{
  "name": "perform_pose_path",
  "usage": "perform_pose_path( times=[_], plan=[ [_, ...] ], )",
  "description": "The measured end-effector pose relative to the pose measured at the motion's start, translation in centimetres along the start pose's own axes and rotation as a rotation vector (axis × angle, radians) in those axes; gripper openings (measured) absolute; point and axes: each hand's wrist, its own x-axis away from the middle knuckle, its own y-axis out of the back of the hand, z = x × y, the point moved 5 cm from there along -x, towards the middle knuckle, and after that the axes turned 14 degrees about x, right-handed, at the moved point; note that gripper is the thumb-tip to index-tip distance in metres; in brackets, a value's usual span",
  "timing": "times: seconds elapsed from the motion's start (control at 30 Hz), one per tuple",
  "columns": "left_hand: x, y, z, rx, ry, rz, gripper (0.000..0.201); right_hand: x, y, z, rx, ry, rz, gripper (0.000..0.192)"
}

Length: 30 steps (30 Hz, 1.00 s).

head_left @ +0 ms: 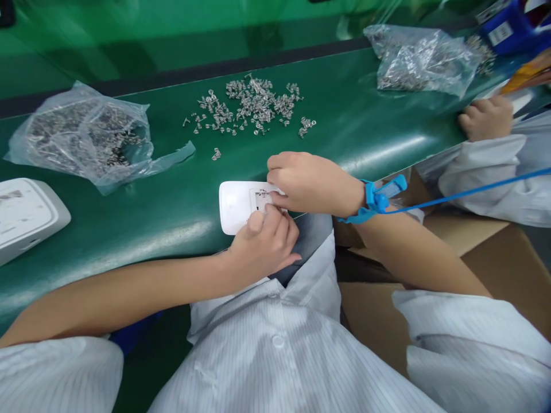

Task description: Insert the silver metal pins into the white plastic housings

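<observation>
White plastic housing (pixel 236 205) sits at the near edge of the green belt (pixel 365 115), half over the lip. Your left hand (pixel 262 244) curls around its near side, thumb pressed on top; your right hand (pixel 307 183) pinches at the recess, contents too small to tell. Risk: smooth rounded shell on glossy belt could slide off the edge. Loose metal clips (pixel 252 106), small and shiny, may scatter if nudged.

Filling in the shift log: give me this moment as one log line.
left hand: holds white plastic housing | right hand: fingertips at housing's recess | loose metal clips on green belt | co-worker's hand far right
</observation>
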Motion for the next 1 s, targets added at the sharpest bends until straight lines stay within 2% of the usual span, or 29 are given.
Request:
perform_pose_path(
  times=[0.23, 0.33, 0.4, 0.47, 0.53, 0.6, 0.63, 0.7, 0.8, 1.0],
  plan=[
    [-0.2, -0.3, -0.1, -0.02, 0.005, -0.012, 0.058, 0.3, -0.2, 0.3, -0.09, -0.099, -0.09, 0.023],
    [-0.1, -0.2, -0.2, -0.046, 0.014, -0.033, 0.056, 1.1, -1.5, -0.7, -0.289, -0.046, -0.222, 0.024],
    [0.0, -0.2, -0.2, -0.048, 0.032, -0.036, 0.053, 1.9, -3.0, -2.1, -0.486, -0.05, -0.352, 0.032],
    [-0.1, -0.2, -0.3, -0.018, 0.062, -0.03, 0.049, 2.8, -5.2, -4.2, -0.661, -0.225, -0.503, 0.037],
    [-0.2, -0.2, -0.5, 0.018, 0.103, -0.032, 0.046, 3.8, -7.7, -6.2, -0.792, -0.506, -0.632, 0.033],
    [-0.3, -0.1, -0.6, 0.048, 0.161, -0.053, 0.046, 4.3, -9.9, -7.1, -0.903, -0.701, -0.697, 0.031],
    [-0.3, -0.1, -0.6, 0.059, 0.193, -0.068, 0.046, 4.3, -10.6, -7.2, -0.946, -0.738, -0.701, 0.031],
    [0.0, 0.1, -0.6, 0.061, 0.257, -0.098, 0.045, 4.1, -11.2, -6.9, -0.994, -0.723, -0.682, 0.031],
    [1.6, 0.8, 0.0, 0.014, 0.356, -0.141, 0.043, 4.2, -10.9, -6.3, -1.004, -0.65, -0.691, 0.028],
    [8.3, 3.2, 2.6, -0.112, 0.695, -0.163, 0.037, 4.9, -11.0, -6.4, -0.924, -0.598, -0.835, 0.011]
  ],
)
